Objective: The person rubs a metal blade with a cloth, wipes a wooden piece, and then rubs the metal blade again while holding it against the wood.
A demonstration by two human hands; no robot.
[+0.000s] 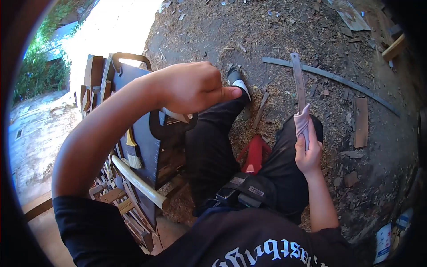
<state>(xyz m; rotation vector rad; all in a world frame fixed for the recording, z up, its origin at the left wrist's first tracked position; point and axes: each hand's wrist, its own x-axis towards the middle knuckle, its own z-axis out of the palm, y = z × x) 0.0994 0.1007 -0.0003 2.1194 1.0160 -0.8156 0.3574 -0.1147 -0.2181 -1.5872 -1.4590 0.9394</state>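
Note:
My right hand (309,155) is closed around the cloth-wrapped end (302,122) of a narrow flat metal blade (298,82). The blade points away from me and has a small hole near its tip. My left hand (195,86) is curled, thumb stretched along the front, above the dark handle (160,127) of a handsaw. A pale pointed piece (175,115) shows just under this hand; whether the fingers hold it is hidden. The wide dark saw blade (138,147) stands at the side of a rack.
Left of my legs, the rack holds a paintbrush (132,151), a round wooden handle (140,182) and several wood pieces. A red object (255,155) lies between my knees. A long curved strip (333,78) and wood scraps (360,122) lie on the chip-covered ground.

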